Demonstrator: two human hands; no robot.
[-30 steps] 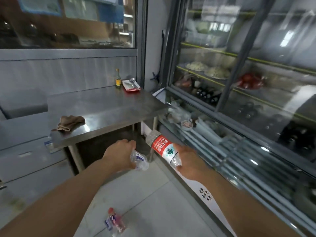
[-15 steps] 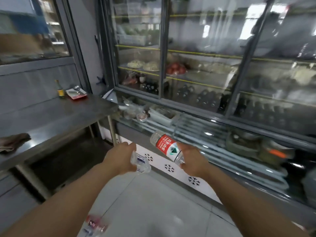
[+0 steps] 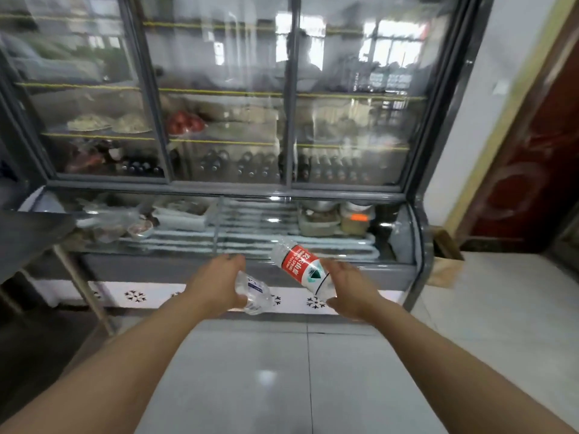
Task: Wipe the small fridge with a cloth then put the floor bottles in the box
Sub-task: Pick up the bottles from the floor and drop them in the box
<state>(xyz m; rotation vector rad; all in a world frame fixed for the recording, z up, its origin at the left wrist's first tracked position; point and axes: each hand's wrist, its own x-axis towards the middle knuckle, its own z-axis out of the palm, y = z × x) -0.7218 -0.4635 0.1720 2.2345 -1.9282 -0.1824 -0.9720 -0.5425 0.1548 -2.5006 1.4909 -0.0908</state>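
Observation:
My left hand grips a small clear bottle with a blue-and-white label, lying roughly level. My right hand holds a larger clear bottle with a red label, tilted up to the left. Both hands are held out in front of the glass-fronted display fridge, above the floor. A brown cardboard box stands on the floor at the fridge's right end, partly hidden behind the fridge corner. The cloth is out of view.
The steel table's edge and leg sit at the left. A red door and a white wall fill the right. Light grey floor tiles stretch in front of me toward the box.
The view has swung right, away from the steel table and the cloth toward the fridge front and the box. Both hands still hold their bottles. The floor bottle has left the frame.

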